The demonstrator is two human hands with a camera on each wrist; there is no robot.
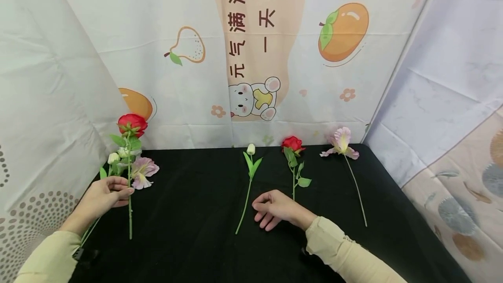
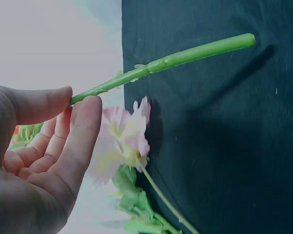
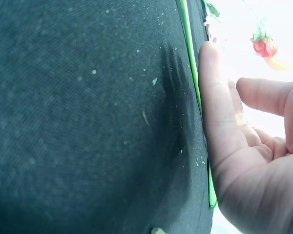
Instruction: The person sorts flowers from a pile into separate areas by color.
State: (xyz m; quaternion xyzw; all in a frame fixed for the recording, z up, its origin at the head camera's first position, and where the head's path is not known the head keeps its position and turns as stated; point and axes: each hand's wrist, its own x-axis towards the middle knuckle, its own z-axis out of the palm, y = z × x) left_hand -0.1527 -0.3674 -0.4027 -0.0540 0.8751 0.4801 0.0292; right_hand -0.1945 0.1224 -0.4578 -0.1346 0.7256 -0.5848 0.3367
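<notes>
On the left, my left hand pinches the stem of a red rose between thumb and fingers, holding it upright. The lower stem sticks out past the fingertips in the left wrist view. Behind it lie a pink iris and a white tulip. My right hand holds nothing; its fingers are loosely bent beside the stem of another white tulip. In the right wrist view, a green stem runs alongside the fingers; whether they touch it I cannot tell. Beyond the hand lies a second red rose.
A second pink iris lies at the right on the black tablecloth. Printed white curtains enclose the back and both sides. A small dark object is partly visible by the left sleeve.
</notes>
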